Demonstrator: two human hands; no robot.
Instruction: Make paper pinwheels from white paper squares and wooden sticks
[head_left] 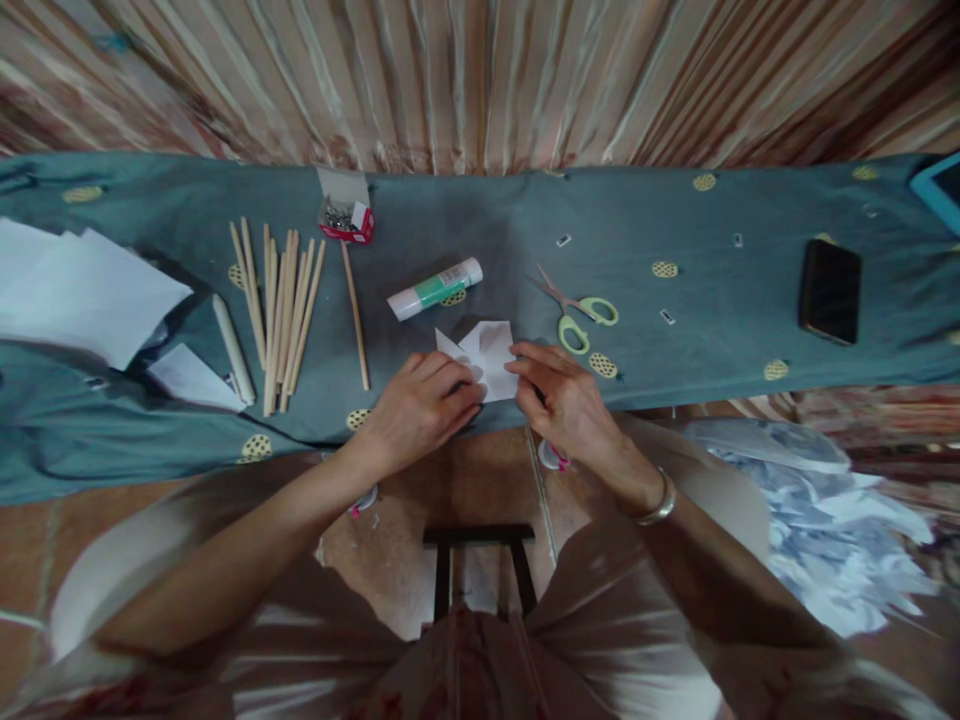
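Note:
A small piece of white paper (496, 350), cut or folded with pointed flaps, lies near the front edge of the table between my hands. My left hand (426, 408) is closed on its left side, fingers curled. At its right edge my right hand (556, 392) pinches the paper between thumb and fingers. Just behind the paper lies a green and white glue stick (436, 289). Scissors with light green handles (574, 308) rest, blades slightly apart, behind my right hand.
To the left are several wooden sticks (283, 320), a single stick (355, 318), a white pen-like rod (233, 348), white sheets (82, 290) and a red box of metal pins (346, 218). A black phone (830, 291) lies right. Crumpled paper (840, 530) is heaped below.

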